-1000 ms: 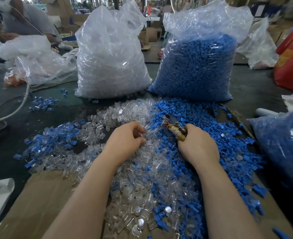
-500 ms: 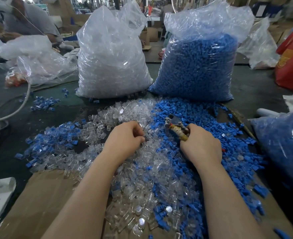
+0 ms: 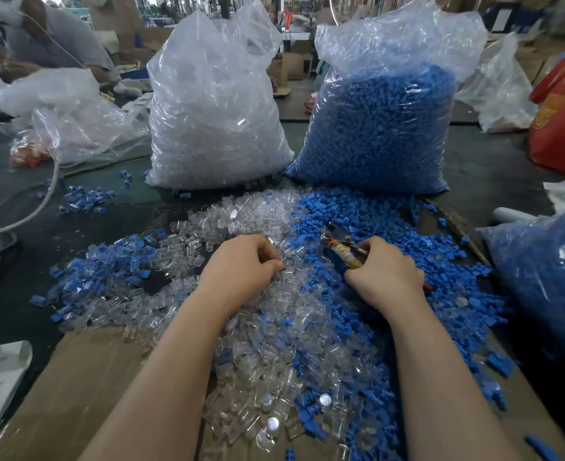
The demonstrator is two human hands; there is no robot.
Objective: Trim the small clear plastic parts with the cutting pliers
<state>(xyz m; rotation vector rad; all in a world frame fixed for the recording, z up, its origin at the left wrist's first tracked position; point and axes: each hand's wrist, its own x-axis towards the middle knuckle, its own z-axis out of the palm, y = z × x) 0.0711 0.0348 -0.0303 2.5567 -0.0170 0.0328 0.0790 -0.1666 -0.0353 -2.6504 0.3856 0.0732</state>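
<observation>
The right hand (image 3: 386, 277) grips the cutting pliers (image 3: 342, 244), tip aimed left toward the clear parts (image 3: 258, 327). The left hand (image 3: 244, 264) curls into that pile, probably pinching one to feed the cutter.

Loose parts (image 3: 274, 327) under my hands: clear, colourless. Adjacent pile (image 3: 391, 221): saturated blue. Pliers (image 3: 341, 246): grey metal head, handle wrap yellow-cream with red. Bench (image 3: 490, 171): dark grey-green. Cardboard sheet (image 3: 75, 377): plain brown. Left sack (image 3: 214, 128): transparent, whitish. Right sack (image 3: 381, 134): blue fill. Far-right bag (image 3: 563, 118): red, orange print.
</observation>
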